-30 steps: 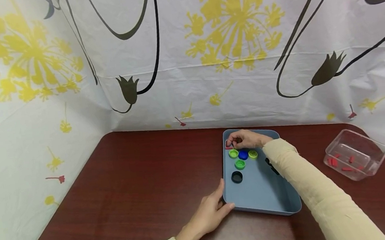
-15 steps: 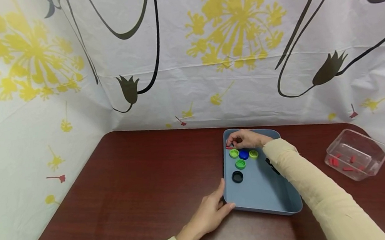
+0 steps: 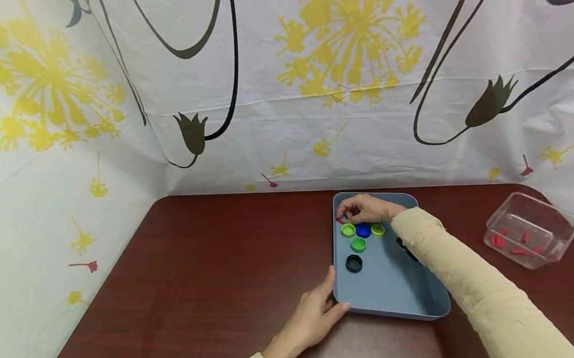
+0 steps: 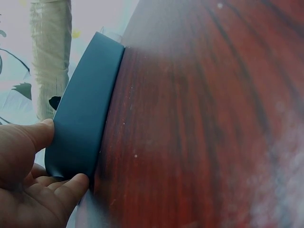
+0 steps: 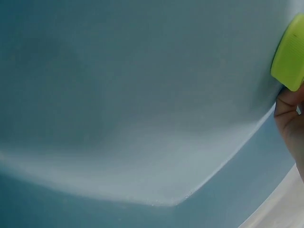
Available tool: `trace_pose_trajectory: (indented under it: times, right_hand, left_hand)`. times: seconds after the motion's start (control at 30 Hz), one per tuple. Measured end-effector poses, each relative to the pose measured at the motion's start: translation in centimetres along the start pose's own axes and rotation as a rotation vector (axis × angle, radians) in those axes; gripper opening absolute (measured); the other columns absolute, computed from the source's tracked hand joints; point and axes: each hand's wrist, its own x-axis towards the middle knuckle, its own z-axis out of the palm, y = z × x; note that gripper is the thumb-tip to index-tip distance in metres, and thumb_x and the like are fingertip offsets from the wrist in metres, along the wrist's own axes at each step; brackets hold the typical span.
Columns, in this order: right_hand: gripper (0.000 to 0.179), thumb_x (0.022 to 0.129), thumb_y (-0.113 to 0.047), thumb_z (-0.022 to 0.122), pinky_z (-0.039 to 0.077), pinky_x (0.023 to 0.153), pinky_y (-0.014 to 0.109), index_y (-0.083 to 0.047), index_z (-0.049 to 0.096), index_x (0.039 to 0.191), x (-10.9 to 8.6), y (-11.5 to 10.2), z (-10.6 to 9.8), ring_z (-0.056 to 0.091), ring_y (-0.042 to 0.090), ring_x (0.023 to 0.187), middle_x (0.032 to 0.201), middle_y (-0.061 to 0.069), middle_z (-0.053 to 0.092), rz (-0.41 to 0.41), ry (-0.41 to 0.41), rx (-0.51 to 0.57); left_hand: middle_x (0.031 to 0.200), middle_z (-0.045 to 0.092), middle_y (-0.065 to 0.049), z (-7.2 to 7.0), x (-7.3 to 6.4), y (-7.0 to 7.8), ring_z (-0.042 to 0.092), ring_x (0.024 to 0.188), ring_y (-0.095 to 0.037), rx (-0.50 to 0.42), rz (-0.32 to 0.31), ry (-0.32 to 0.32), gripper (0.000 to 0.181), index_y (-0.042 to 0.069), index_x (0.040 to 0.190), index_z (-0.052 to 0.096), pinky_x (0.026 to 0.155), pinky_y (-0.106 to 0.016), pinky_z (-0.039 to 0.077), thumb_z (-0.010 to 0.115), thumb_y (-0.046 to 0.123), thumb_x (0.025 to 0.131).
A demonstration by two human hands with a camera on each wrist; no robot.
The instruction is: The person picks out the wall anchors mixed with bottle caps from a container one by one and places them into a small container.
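Note:
My right hand (image 3: 369, 208) is inside the far left corner of a blue-grey tray (image 3: 391, 293), its fingertips pinching a small red piece (image 3: 340, 220) that they partly hide. Just nearer lie a light green bottle cap (image 3: 348, 230), a blue cap (image 3: 363, 230) and a yellow-green cap (image 3: 377, 230). A green cap (image 3: 358, 245) and a black cap (image 3: 354, 263) follow towards the tray's middle. In the right wrist view a lime cap (image 5: 289, 57) appears beside the fingers. My left hand (image 3: 308, 318) holds the tray's near left corner, thumb and fingers on its wall (image 4: 83, 109).
A clear plastic box (image 3: 531, 230) with several small red pieces (image 3: 519, 252) stands right of the tray on the dark red-brown table (image 3: 199, 291). Flower-patterned white sheeting (image 3: 256, 78) hangs behind and to the left. A black item (image 3: 404, 246) shows under the right sleeve.
The red piece at my right fingertips has turned slightly and shows less of itself. My left hand and the tray stay in place.

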Motion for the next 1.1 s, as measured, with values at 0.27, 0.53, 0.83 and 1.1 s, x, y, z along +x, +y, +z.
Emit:
trace_pose_trajectory:
  times: [0.27, 0.53, 0.83, 1.1]
  right_hand:
    - [0.019, 0.087, 0.004, 0.059, 0.046, 0.069, 0.025, -0.002, 0.066, 0.104, 0.1, 0.2, 0.2, 0.049, 0.012, 0.066, 0.076, 0.003, 0.056, 0.024, -0.003, 0.028]
    - [0.018, 0.086, 0.002, 0.060, 0.046, 0.071, 0.026, -0.001, 0.064, 0.103, 0.0, -0.3, 0.6, 0.049, 0.012, 0.065, 0.075, 0.003, 0.056, 0.055, 0.019, 0.022]
    - [0.016, 0.085, 0.001, 0.063, 0.045, 0.070, 0.026, -0.003, 0.063, 0.101, 0.0, -0.4, 0.9, 0.049, 0.012, 0.065, 0.075, 0.002, 0.055, 0.071, 0.059, -0.012]
    - [0.016, 0.085, -0.003, 0.065, 0.045, 0.069, 0.027, -0.003, 0.062, 0.100, -0.1, -0.4, 1.0, 0.048, 0.011, 0.065, 0.075, 0.002, 0.055, 0.069, 0.073, -0.038]
  left_hand:
    - [0.154, 0.021, -0.016, 0.1, 0.1, -0.2, 0.049, 0.125, -0.027, -0.005, 0.006, -0.013, 0.072, 0.005, 0.151, 0.013, 0.092, -0.027, 0.050, 0.053, 0.031, 0.097]
    - [0.154, 0.021, -0.016, 0.1, 0.0, -0.1, 0.049, 0.125, -0.027, -0.004, 0.013, -0.002, 0.072, 0.004, 0.150, 0.014, 0.092, -0.027, 0.051, 0.055, 0.029, 0.096]
    - [0.154, 0.021, -0.013, 0.0, 0.0, 0.0, 0.047, 0.127, -0.026, -0.019, 0.001, 0.005, 0.073, 0.005, 0.151, 0.015, 0.092, -0.026, 0.050, 0.056, 0.029, 0.095]
    - [0.154, 0.022, -0.014, 0.0, 0.0, 0.1, 0.051, 0.123, -0.027, -0.020, -0.003, 0.003, 0.073, 0.005, 0.150, 0.015, 0.092, -0.027, 0.051, 0.056, 0.029, 0.095]
